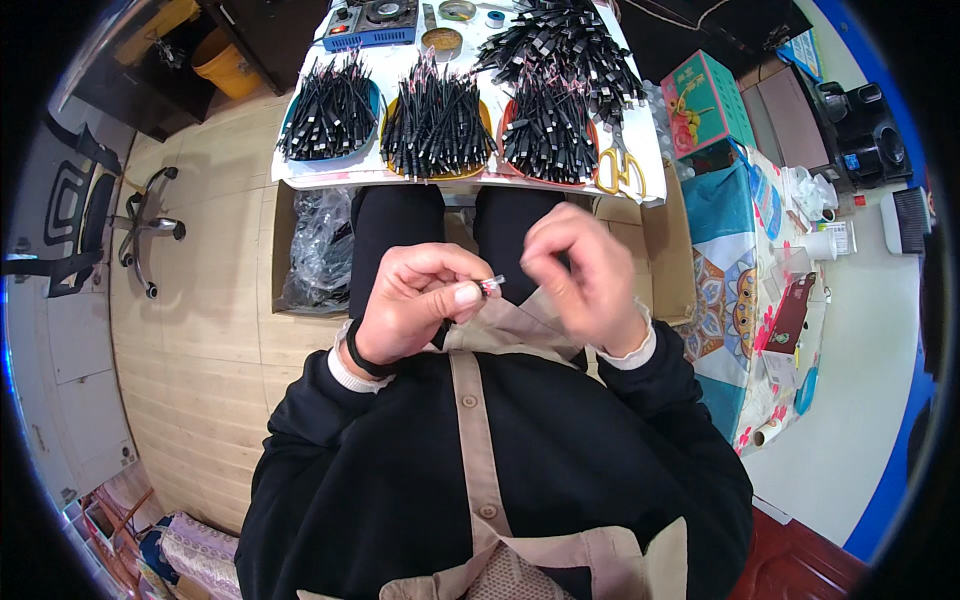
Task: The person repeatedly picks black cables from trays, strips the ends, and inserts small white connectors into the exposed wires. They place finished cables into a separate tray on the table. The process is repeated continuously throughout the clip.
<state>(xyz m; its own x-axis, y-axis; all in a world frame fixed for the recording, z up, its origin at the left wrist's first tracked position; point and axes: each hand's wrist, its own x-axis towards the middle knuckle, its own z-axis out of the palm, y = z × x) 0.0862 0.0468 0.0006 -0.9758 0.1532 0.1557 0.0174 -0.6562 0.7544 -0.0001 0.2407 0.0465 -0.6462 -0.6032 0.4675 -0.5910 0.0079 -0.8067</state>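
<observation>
My left hand (425,290) is closed in a pinch in front of my lap. Between its thumb and forefinger sits a small connector (491,284) with a shiny metal end and a bit of red, much of it covered by the fingers. Close by on the right, my right hand (583,278) is raised and smeared by motion, its fingers curled. Whether anything is in it does not show. On the table ahead, short black cables with metal plugs fill a blue tray (375,97), a yellow tray (487,104) and a red tray (509,113).
Behind the trays lies a heap of black cables (570,50). Gold-handled scissors (622,172) rest at the table's right front corner. A portable stove (372,24) stands at the back left. A cardboard box (672,255) with plastic bags (318,240) is under the table.
</observation>
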